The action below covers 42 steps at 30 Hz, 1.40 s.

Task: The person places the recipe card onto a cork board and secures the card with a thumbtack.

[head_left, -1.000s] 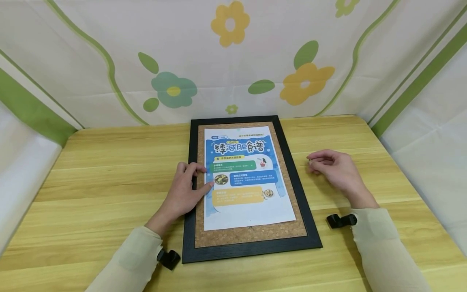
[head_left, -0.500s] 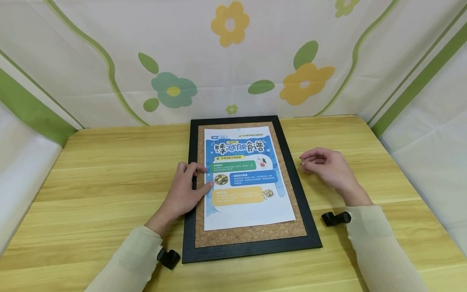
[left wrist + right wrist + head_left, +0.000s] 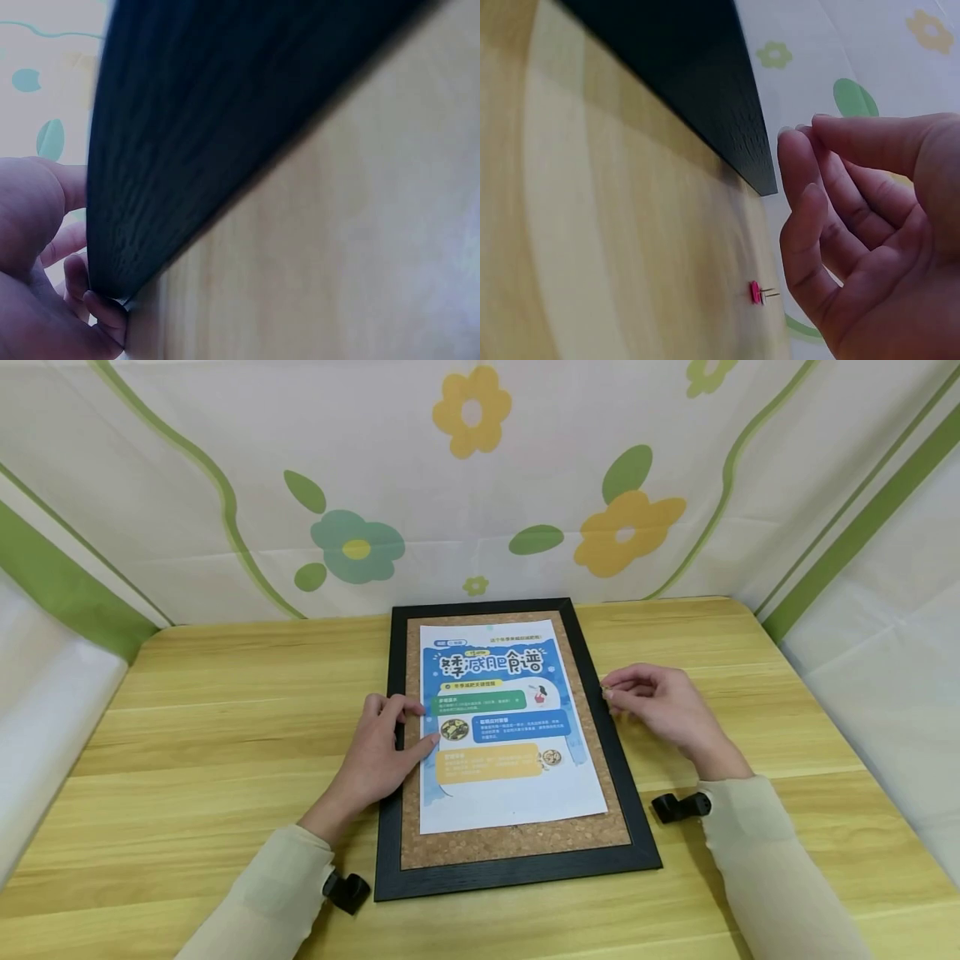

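Observation:
A printed poster (image 3: 480, 806) in blue, green and yellow lies on a cork board (image 3: 517, 842) with a black frame (image 3: 517, 878). My left hand (image 3: 375, 752) rests across the frame's left side, thumb and fingertips touching the paper's left edge. In the left wrist view, fingers (image 3: 109, 311) bend beside the frame's edge. Just beyond the frame's right side, my right hand (image 3: 660, 706) pinches a tiny push pin (image 3: 604, 691) between thumb and forefinger; its shape is mostly hidden. A small pale green spot sits at the poster's top edge, too small to identify.
Push pins (image 3: 756, 292), one pink and one pale, lie on the wooden table (image 3: 187, 735) in the right wrist view. A white curtain (image 3: 420, 485) with flowers stands behind the table, and cloth hangs at both sides. Each wrist wears a black camera mount (image 3: 681, 807).
My right hand has moved left with the push pin, from over the table to the frame's right side. My left hand, the poster and the board have stayed put.

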Available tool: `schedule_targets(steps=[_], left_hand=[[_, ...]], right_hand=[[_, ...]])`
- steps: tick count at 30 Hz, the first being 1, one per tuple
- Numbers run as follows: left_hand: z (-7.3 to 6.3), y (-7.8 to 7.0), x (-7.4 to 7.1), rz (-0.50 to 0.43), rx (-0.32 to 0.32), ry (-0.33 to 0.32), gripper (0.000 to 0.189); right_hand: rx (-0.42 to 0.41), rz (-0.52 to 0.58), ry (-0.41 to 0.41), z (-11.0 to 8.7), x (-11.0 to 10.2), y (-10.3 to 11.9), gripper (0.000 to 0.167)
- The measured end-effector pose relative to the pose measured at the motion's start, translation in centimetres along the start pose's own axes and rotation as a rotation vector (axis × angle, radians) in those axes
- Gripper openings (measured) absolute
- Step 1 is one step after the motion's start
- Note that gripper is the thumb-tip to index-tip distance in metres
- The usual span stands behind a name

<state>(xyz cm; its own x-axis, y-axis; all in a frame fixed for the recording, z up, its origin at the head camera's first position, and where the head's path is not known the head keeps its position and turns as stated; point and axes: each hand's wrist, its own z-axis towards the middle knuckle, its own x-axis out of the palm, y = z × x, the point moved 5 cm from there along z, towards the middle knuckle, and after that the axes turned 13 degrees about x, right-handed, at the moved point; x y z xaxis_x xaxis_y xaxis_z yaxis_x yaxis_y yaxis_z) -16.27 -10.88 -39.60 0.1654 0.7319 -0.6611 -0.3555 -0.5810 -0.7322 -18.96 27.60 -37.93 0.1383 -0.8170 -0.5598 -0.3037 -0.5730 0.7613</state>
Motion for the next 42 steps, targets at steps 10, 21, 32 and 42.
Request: schedule_targets(steps=[10, 21, 32, 42], left_hand=[[-0.2, 0.4, -0.2, -0.071, -0.079, -0.031, 0.044], [-0.1, 0.4, 0.0, -0.083, -0.115, -0.056, 0.043], [-0.1, 0.2, 0.0, -0.07, -0.113, -0.055, 0.044], [-0.1, 0.2, 0.0, -0.063, -0.104, -0.049, 0.043]], right_hand=[[0.006, 0.003, 0.029, 0.1, 0.6, 0.2, 0.028], [0.002, 0.002, 0.029, 0.1, 1.1, 0.4, 0.03], [0.0, -0.026, 0.026, 0.3, 1.5, 1.1, 0.033], [-0.016, 0.002, 0.042, 0.6, 1.7, 1.3, 0.024]])
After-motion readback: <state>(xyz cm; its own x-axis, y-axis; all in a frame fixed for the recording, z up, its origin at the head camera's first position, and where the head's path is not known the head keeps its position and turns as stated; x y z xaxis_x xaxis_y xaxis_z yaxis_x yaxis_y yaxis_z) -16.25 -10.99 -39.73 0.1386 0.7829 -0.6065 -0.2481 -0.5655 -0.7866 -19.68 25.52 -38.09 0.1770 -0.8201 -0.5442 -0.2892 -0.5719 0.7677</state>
